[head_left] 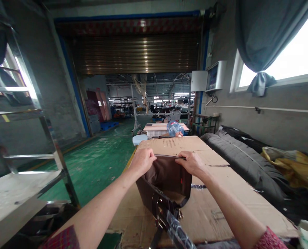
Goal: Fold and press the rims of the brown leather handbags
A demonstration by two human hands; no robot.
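A dark brown handbag (147, 193) stands on a cardboard-covered table (216, 214), its mouth spread wide and its brown lining showing. My left hand (143, 159) pinches the far rim at the left corner. At the right end of that same rim, my right hand (192, 162) grips the edge between thumb and fingers. Metal buckles and straps hang on the near side of the bag. A handle wrapped in clear plastic (178, 230) extends from it toward me. Inside, a small red tag (181, 181) shows on the right wall.
Behind the table are a blue water jug (175, 129), a white crate (156, 133) and a light blue stool (139, 139). Long grey rolls (242, 159) lie along the right. A metal rack (47, 155) stands at left beside the green floor (91, 159).
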